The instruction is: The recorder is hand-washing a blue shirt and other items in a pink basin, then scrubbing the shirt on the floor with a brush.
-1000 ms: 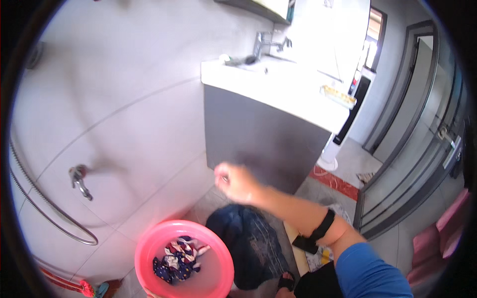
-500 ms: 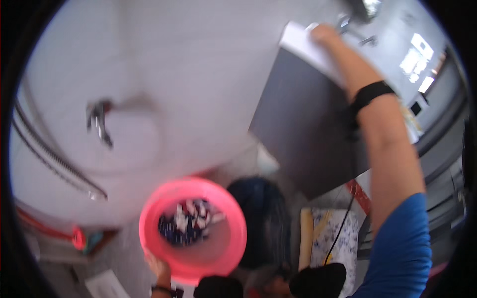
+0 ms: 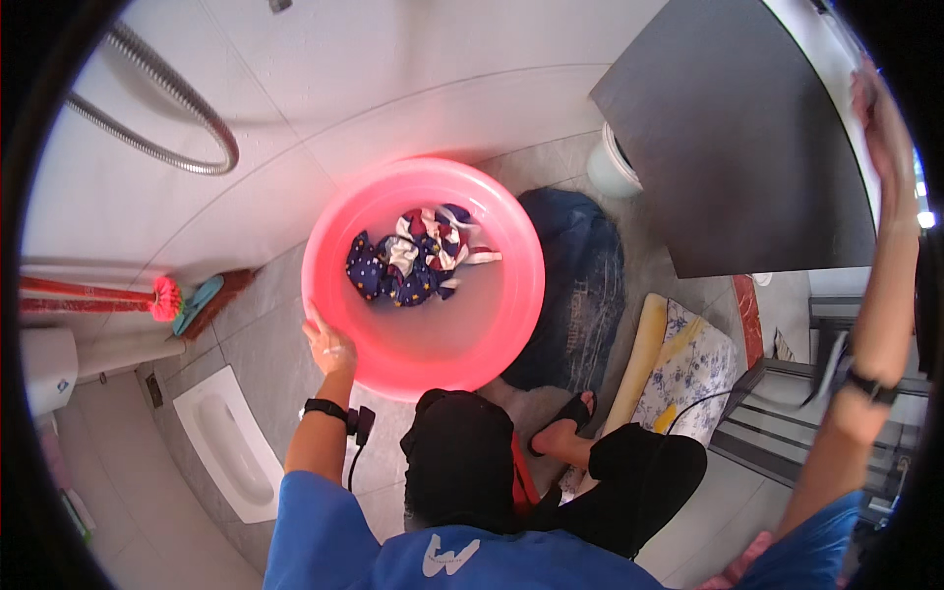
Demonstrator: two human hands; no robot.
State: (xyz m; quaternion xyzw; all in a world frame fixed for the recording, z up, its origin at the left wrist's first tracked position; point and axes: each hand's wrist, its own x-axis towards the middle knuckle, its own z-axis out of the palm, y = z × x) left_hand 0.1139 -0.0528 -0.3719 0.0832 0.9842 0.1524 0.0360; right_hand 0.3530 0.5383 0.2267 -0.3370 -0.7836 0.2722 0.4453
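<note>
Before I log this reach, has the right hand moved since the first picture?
Yes. Against the gray vanity cabinet, the right hand has shifted from the lower left corner up toward the white countertop.

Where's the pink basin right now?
In the head view, just left of centre, the pink basin sits on the tiled floor, left hand at its lower-left rim, dark blue fabric beside its right side.
</note>
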